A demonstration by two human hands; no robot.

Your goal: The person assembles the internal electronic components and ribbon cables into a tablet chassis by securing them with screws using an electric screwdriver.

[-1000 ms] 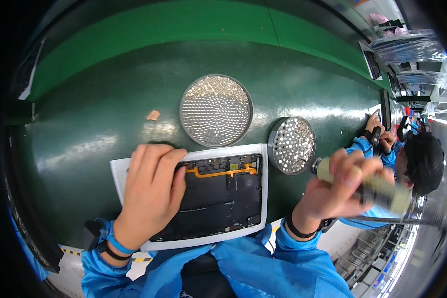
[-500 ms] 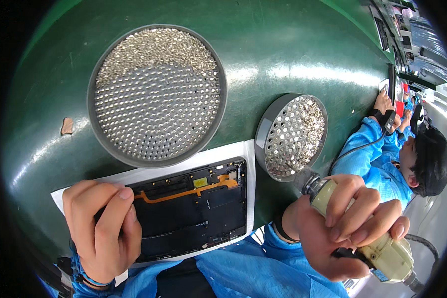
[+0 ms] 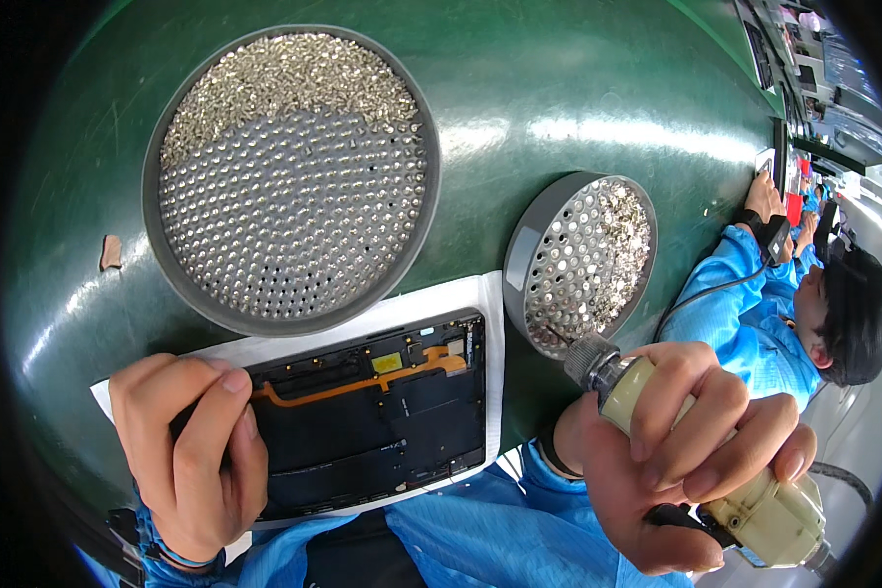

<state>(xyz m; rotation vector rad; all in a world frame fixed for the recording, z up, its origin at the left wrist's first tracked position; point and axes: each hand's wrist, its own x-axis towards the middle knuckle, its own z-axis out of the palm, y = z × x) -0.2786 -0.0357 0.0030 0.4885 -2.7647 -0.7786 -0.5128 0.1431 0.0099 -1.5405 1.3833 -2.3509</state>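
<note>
– What are we holding?
– Our right grip (image 3: 691, 436) is wrapped round the pale plastic driver (image 3: 769, 514), its nose at the small round tray (image 3: 527, 245). Our left grip (image 3: 191, 446) curls over the flat black tablet shell's (image 3: 343, 441) left side; whether it pinches anything, we cannot tell.
– And the room?
– The shell lies on a white sheet (image 3: 494, 392), near the big holed tray (image 3: 284, 326) of shiny screws (image 3: 294, 73); glossy green surface (image 3: 578, 88) opens beyond both rims.
</note>
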